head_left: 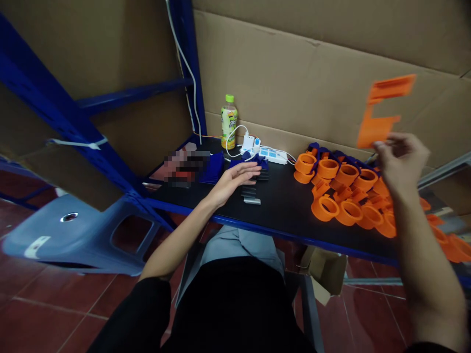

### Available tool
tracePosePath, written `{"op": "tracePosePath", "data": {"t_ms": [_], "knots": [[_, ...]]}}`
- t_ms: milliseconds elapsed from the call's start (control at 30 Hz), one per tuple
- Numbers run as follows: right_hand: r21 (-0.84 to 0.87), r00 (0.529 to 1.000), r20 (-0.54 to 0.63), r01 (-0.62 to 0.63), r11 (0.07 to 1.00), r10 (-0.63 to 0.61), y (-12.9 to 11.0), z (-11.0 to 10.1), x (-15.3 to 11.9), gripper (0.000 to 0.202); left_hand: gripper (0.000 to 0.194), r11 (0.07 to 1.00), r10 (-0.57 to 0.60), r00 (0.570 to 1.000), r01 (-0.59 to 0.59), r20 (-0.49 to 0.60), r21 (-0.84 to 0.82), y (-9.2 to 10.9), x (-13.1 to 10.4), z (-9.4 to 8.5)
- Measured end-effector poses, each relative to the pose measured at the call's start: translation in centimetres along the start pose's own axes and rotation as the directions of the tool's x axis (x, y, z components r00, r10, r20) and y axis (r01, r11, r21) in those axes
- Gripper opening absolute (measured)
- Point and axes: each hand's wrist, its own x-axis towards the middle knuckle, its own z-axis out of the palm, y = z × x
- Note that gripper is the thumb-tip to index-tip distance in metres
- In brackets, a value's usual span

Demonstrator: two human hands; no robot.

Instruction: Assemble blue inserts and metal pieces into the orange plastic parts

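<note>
Over the right side of the desk (285, 208), my right grip (405, 159) pinches the flat orange piece (376, 131) by its lower edge, raised above the rows of orange ring parts (350, 212). Left grip (237, 181) released, fingers extended, over or just beside small dark strips (248, 191); can't tell if touching. Left of it, blue pieces (212, 168); behind, green-capped bottle (229, 122) upright, white power strip (273, 156) to its right. Cardboard (265, 73) behind the desk; blue-grey stool (73, 225) on the floor, left.
</note>
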Motion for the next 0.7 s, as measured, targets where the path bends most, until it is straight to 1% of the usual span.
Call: {"op": "tracePosePath", "data": {"t_ms": [33, 67, 100, 133, 167, 200, 233, 267, 300, 333, 367, 400, 433, 467, 500, 533, 567, 600, 633, 667, 700], "knots": [[0.188, 0.99, 0.14, -0.021, 0.982, -0.005, -3.4, 1.0, -2.1, 0.024, 0.05, 1.0, 0.029, 0.999, -0.029, 0.012, -0.004, -0.1, 0.1, -0.1], [0.316, 0.967, 0.254, -0.069, 0.946, -0.014, -6.6, 1.9, -4.4, 0.022, 0.056, 0.998, 0.06, 0.998, -0.06, 0.031, -0.006, -0.3, 0.1, -0.1], [0.4, 0.936, 0.352, -0.128, 0.908, -0.023, -9.5, 2.9, -6.8, 0.022, 0.062, 0.995, 0.099, 0.994, -0.099, 0.043, -0.007, -0.4, 0.2, -0.2], [0.455, 0.891, 0.453, -0.206, 0.866, -0.026, -12.0, 3.8, -9.2, 0.023, 0.067, 0.99, 0.138, 0.989, -0.138, 0.053, -0.007, -0.5, 0.2, -0.2], [0.49, 0.82, 0.57, -0.295, 0.82, -0.046, -14.0, 4.6, -11.5, 0.025, 0.072, 0.985, 0.175, 0.983, -0.174, 0.057, -0.009, -0.6, 0.2, -0.2], [0.509, 0.739, 0.67, -0.384, 0.77, -0.074, -15.6, 5.4, -13.6, 0.027, 0.073, 0.981, 0.195, 0.98, -0.195, 0.042, -0.009, -0.5, 0.2, -0.2], [0.51, 0.667, 0.739, -0.462, 0.725, -0.096, -16.8, 6.1, -15.4, 0.029, 0.069, 0.982, 0.186, 0.982, -0.186, 0.04, -0.016, -0.5, 0.2, -0.2], [0.508, 0.613, 0.782, -0.518, 0.688, -0.116, -17.6, 6.7, -16.9, 0.031, 0.063, 0.984, 0.174, 0.984, -0.173, 0.026, -0.031, -0.3, 0.2, -0.2], [0.508, 0.585, 0.8, -0.541, 0.67, -0.134, -18.0, 7.2, -18.1, 0.031, 0.057, 0.986, 0.163, 0.987, -0.162, -0.001, -0.041, -0.2, 0.2, -0.2], [0.517, 0.594, 0.792, -0.532, 0.67, -0.14, -18.1, 7.7, -19.0, 0.03, 0.055, 0.988, 0.147, 0.989, -0.148, -0.025, -0.042, 0.0, 0.3, -0.3], [0.533, 0.632, 0.763, -0.5, 0.683, -0.134, -18.0, 8.0, -19.6, 0.028, 0.054, 0.99, 0.134, 0.99, -0.136, -0.047, -0.038, 0.1, 0.3, -0.5], [0.546, 0.688, 0.716, -0.449, 0.707, -0.117, -17.7, 8.4, -19.9, 0.027, 0.054, 0.992, 0.118, 0.991, -0.12, -0.064, -0.029, 0.2, 0.4, -0.7], [0.548, 0.746, 0.658, -0.385, 0.742, -0.099, -17.2, 8.6, -20.1, 0.027, 0.054, 0.995, 0.099, 0.992, -0.101, -0.077, -0.017, 0.3, 0.5, -0.9], [0.529, 0.789, 0.607, -0.313, 0.789, -0.093, -16.6, 8.9, -20.3, 0.028, 0.054, 0.997, 0.081, 0.993, -0.082, -0.089, -0.004, 0.4, 0.6, -1.1], [0.489, 0.808, 0.579, -0.236, 0.84, -0.11, -16.0, 9.1, -20.4, 0.028, 0.054, 0.998, 0.065, 0.993, -0.065, -0.1, 0.005, 0.4, 0.7, -1.3], [0.435, 0.798, 0.584, -0.155, 0.887, -0.147, -15.5, 9.4, -20.6, 0.028, 0.054, 0.999, 0.05, 0.993, -0.05, -0.11, 0.007, 0.4, 0.8, -1.4], [0.374, 0.763, 0.617, -0.068, 0.925, -0.193, -14.9, 9.7, -20.8, 0.027, 0.055, 0.999, 0.039, 0.992, -0.038, -0.117, 0.004, 0.4, 0.8, -1.5], [0.315, 0.711, 0.662, 0.02, 0.949, -0.235, -14.5, 10.0, -21.1, 0.027, 0.056, 0.999, 0.032, 0.992, -0.033, -0.123, -0.002, 0.4, 0.9, -1.6], [0.266, 0.656, 0.707, 0.1, 0.959, -0.265, -14.2, 10.3, -21.5, 0.028, 0.057, 1.0, 0.027, 0.992, -0.029, -0.127, -0.011, 0.4, 0.9, -1.6], [0.23, 0.611, 0.74, 0.165, 0.959, -0.282, -14.0, 10.5, -21.8, 0.029, 0.058, 1.0, 0.019, 0.992, -0.022, -0.129, -0.017, 0.4, 0.9, -1.6], [0.203, 0.581, 0.759, 0.217, 0.955, -0.293, -13.9, 10.8, -22.2, 0.029, 0.059, 1.0, 0.008, 0.992, -0.01, -0.128, -0.02, 0.4, 0.9, -1.6]]}}
